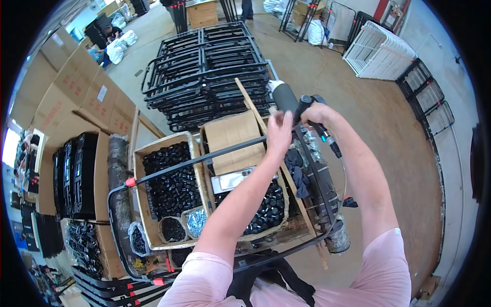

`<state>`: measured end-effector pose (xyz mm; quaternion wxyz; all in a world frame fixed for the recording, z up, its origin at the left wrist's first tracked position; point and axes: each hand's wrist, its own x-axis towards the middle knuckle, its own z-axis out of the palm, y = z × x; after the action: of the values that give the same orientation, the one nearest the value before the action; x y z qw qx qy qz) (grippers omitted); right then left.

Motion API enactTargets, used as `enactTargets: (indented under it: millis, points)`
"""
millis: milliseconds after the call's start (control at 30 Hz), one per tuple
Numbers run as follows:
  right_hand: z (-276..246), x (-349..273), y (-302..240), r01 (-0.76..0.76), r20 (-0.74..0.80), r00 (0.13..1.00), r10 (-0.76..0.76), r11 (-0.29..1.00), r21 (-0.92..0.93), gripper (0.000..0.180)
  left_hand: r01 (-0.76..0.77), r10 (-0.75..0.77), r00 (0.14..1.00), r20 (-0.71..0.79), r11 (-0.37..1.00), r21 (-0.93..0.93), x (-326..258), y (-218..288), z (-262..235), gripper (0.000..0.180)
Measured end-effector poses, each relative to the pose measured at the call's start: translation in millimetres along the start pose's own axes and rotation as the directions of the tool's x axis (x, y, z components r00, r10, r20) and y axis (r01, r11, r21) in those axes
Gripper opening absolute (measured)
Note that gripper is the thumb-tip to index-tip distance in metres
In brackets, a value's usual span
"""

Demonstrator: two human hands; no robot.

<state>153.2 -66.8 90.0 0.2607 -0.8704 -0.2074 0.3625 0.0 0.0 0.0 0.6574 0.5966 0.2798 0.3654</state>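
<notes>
Across the bins in front of me lies a black tubular metal frame (225,149) with red end pieces. My right hand (321,113) is wrapped round a black air-powered driver (306,104), whose hose fitting (333,147) hangs below the grip. Close beside the tool, my left hand (280,134) has its fingers drawn together at the frame's far right corner; what they pinch is too small and blurred to tell. A dark padded roller (285,97) lies just beyond both hands.
One bin (137,197) holds many black plastic parts and small tubs, one with bluish screws (196,222). Cardboard (233,143) covers part of the second. A wooden strip (302,210) slants alongside. Stacked black frames (204,66) stand ahead, cartons (76,92) left, white frames (381,49) far right.
</notes>
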Motion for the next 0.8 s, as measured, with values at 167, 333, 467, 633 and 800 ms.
enactTargets:
  millis: [167, 333, 467, 633, 800]
  points:
    - [31.4, -65.9, -33.3, 0.07, -0.036, 0.997, -0.064, 0.969, 0.237, 0.02, 0.35, -0.304, 0.927, 0.22, 0.913, -0.208, -95.2, 6.0, -143.5, 0.038]
    - [129.3, -164.7, -84.8, 0.221, 0.076, 0.97, -0.232, 0.967, 0.13, 0.046, 0.5, -0.457, 0.856, 0.242, 0.851, -0.159, -137.7, 24.3, -267.0, 0.049]
    - [268.9, -224.5, -103.1, 0.469, 0.285, 0.878, -0.385, 0.815, -0.341, 0.064, 0.695, -0.585, 0.713, 0.387, 0.663, -0.277, -155.8, 37.9, -375.9, 0.076]
    - [442.0, -303.7, -128.0, 0.773, 0.506, 0.624, -0.596, 0.377, -0.51, 0.075, 0.683, -0.656, 0.73, 0.193, 0.703, -0.198, -216.9, 40.0, -499.8, 0.058]
    - [557.7, -289.8, -143.0, 0.831, 0.507, 0.546, -0.667, 0.353, -0.43, 0.077, 0.491, -0.475, 0.835, -0.279, 0.871, -0.014, -240.4, 17.4, -592.4, 0.056]
